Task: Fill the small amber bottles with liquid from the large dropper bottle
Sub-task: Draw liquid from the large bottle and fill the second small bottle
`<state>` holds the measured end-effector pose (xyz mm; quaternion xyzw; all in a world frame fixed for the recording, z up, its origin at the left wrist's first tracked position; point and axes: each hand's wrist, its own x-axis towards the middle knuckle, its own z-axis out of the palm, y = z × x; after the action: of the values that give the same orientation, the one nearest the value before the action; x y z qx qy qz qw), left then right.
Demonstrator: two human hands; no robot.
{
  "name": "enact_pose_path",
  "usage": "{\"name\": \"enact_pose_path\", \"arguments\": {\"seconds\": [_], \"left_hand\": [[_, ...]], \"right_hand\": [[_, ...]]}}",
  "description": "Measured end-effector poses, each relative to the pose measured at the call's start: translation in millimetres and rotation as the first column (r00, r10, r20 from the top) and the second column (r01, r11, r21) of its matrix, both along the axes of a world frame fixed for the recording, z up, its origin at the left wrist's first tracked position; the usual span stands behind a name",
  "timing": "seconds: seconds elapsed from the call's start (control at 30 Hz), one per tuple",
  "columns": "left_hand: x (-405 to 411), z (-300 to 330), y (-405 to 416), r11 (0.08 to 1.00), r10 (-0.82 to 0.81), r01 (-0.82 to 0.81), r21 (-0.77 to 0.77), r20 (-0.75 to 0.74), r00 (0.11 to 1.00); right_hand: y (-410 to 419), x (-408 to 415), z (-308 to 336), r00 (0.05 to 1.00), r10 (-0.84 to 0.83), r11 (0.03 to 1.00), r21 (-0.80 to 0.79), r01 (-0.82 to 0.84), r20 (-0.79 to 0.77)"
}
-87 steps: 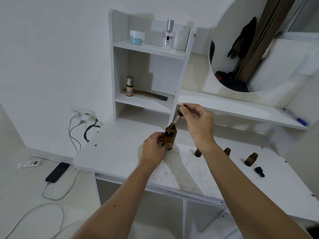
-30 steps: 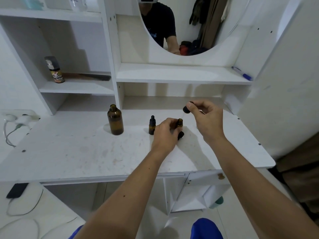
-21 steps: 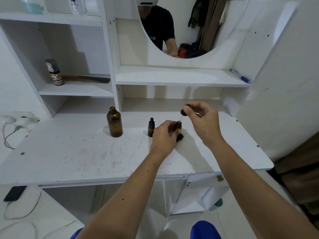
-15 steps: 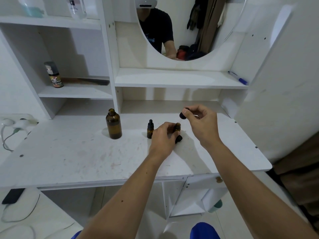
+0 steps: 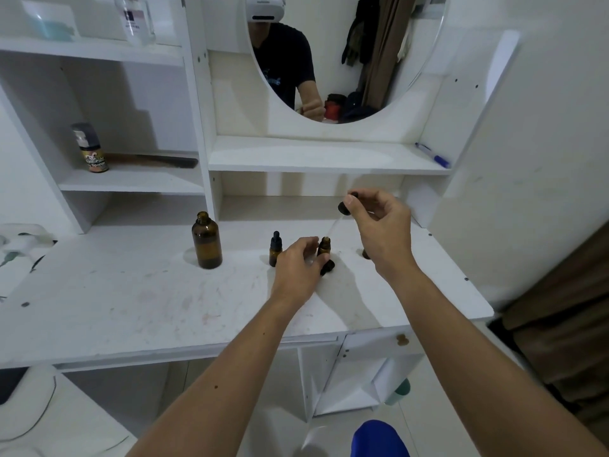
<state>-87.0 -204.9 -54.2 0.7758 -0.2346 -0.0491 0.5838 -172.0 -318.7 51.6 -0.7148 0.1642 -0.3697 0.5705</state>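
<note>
The large amber bottle (image 5: 207,240) stands uncapped on the white desk (image 5: 131,298), left of my hands. My left hand (image 5: 298,268) grips a small open amber bottle (image 5: 324,245) upright on the desk. My right hand (image 5: 379,225) pinches the black dropper bulb (image 5: 346,206), and its glass pipette slants down toward that bottle's mouth. A capped small bottle (image 5: 275,248) stands just left of my left hand. A loose black cap (image 5: 328,267) lies by my left thumb. Another small bottle (image 5: 365,253) is mostly hidden behind my right wrist.
Shelves rise at the back left with a small spray can (image 5: 90,148) and a dark comb (image 5: 158,159). A round mirror (image 5: 346,54) hangs above a shelf holding a blue pen (image 5: 433,155). A white side panel closes the right.
The large bottle was set down at the left, and my hands moved right to a small bottle. Over the last second the dropper has stayed over its mouth; only the camera shifted slightly.
</note>
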Motion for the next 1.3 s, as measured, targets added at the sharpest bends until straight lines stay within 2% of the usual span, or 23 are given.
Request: {"name": "enact_pose_path", "arguments": {"seconds": [0.2,0.43,0.57,0.73,0.83,1.03,1.3], "left_hand": [[-12,3,30,0.999,-0.018,0.018,-0.042,-0.006,1.0],[-24,5,94,0.999,-0.03,0.029,-0.033,-0.019,0.999],[-19,5,148,0.997,0.024,-0.028,-0.069,-0.06,0.998],[0,4,197,0.97,0.194,-0.207,-0.13,-0.109,0.975],[11,6,201,0.952,0.222,-0.25,-0.177,-0.164,0.961],[32,7,196,0.923,0.307,-0.337,-0.184,-0.174,0.936],[54,11,186,0.944,0.293,-0.306,-0.123,-0.112,0.949]], "right_hand": [[14,-8,17,0.998,-0.016,1.0,0.015,0.015,0.063],[54,4,18,0.989,0.101,0.995,-0.001,-0.101,0.106],[85,25,21,0.977,0.17,0.985,-0.005,-0.17,0.129],[123,57,29,0.958,0.243,0.97,-0.004,-0.245,0.151],[137,71,32,0.951,0.26,0.965,-0.003,-0.263,0.165],[147,89,35,0.95,0.261,0.965,-0.018,-0.262,0.173],[149,108,23,0.95,0.298,0.953,-0.073,-0.292,0.088]]}}
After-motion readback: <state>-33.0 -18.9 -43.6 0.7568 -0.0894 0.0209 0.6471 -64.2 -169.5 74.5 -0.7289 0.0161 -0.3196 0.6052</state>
